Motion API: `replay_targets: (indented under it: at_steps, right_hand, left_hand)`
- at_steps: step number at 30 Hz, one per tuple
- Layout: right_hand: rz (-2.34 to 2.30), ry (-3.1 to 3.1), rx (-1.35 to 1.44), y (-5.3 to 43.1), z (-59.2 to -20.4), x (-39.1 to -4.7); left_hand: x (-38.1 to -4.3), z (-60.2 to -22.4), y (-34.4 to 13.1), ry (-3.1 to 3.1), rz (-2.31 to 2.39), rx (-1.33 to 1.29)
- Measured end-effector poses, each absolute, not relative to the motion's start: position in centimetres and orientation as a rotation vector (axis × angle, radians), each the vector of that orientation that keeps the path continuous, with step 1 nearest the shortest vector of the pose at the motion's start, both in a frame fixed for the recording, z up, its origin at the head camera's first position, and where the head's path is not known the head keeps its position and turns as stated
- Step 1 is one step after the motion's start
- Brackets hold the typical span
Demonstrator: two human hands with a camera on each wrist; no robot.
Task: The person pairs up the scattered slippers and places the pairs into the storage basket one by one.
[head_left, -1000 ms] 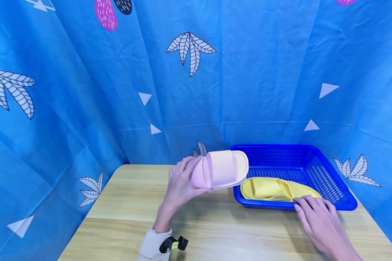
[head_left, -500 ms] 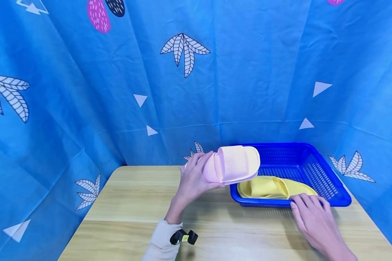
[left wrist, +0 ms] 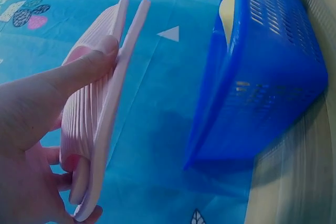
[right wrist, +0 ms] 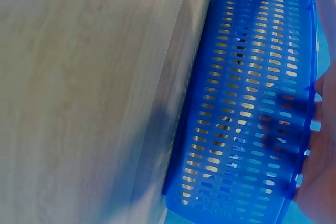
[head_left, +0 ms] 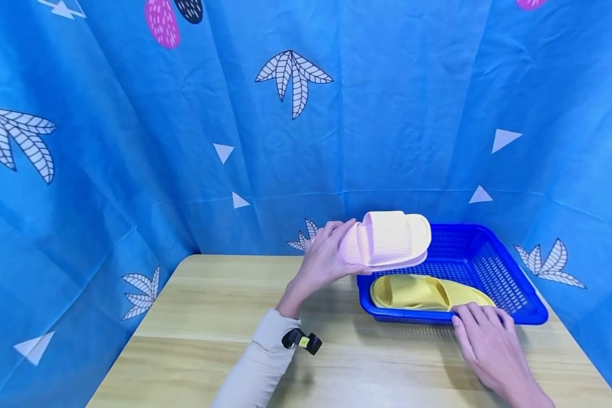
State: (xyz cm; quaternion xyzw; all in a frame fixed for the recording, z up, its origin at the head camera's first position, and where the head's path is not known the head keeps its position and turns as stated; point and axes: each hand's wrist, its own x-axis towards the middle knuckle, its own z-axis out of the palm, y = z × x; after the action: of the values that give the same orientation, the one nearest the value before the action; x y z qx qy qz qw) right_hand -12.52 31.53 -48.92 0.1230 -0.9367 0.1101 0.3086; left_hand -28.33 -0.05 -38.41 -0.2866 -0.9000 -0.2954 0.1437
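My left hand [head_left: 323, 258] grips a pair of pink slippers [head_left: 390, 241] by one end, with ribbed straps and soles. In the left wrist view the two soles of the pink slippers [left wrist: 100, 129] lie stacked together, thumb on one side and fingertips round the other. They hang in the air over the left part of a blue plastic basket [head_left: 510, 272]. Inside the basket, along its near wall, lies a yellow slipper [head_left: 418, 292]; whether another is under it I cannot tell. My right hand [head_left: 494, 345] holds the basket's near rim, fingers over the edge.
The basket stands on a light wooden table [head_left: 209, 317], near its back right. A blue patterned curtain [head_left: 398, 113] hangs behind and at both sides. A black strap device [head_left: 302, 341] sits on the left wrist.
My left hand has carried the pink slippers rightward and up, from beside the basket to above its left part. The right hand stays at the rim, and the yellow slipper has not moved.
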Motion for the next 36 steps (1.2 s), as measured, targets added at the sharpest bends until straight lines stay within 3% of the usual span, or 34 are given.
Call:
replay_targets:
  at_steps: [10,25,36]
  right_hand:
    - [0.311,-2.486,0.321,31.9,-48.7,-11.9]
    - [0.314,-2.553,0.277,32.7,-47.8,-11.5]
    - [0.334,-2.561,0.332,32.2,-47.4,-11.5]
  left_hand:
    - [-29.0,-37.4,4.3,-2.699,-0.801,-0.875]
    - [-29.7,-38.8,10.5,-2.867,-0.683,-0.851]
    - [-29.8,-41.0,11.5,-2.947,-0.664,-0.797]
